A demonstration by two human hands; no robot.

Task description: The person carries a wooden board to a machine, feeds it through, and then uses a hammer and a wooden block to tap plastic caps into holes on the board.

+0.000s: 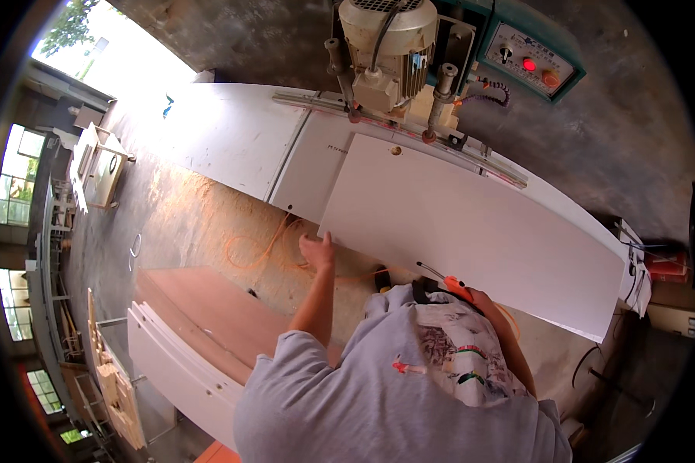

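A long white panel [463, 224] lies on the worktable of a drilling machine, with a round hole near its far left corner. My left hand [316, 251] is at the panel's near left corner, fingers apart and holding nothing; whether the fingertips touch the edge I cannot tell. Close to my body, my right hand [483, 299] is closed around an orange air blow gun [457, 287]. Its thin dark nozzle points left toward the panel's near edge.
Above the panel stands the drilling machine's motor [390, 38], beside a green control box [533, 62] with a lit red button. The white worktable [224, 131] extends left. An orange hose [266, 251] loops over the dusty floor. Stacked panels [185, 370] stand at lower left.
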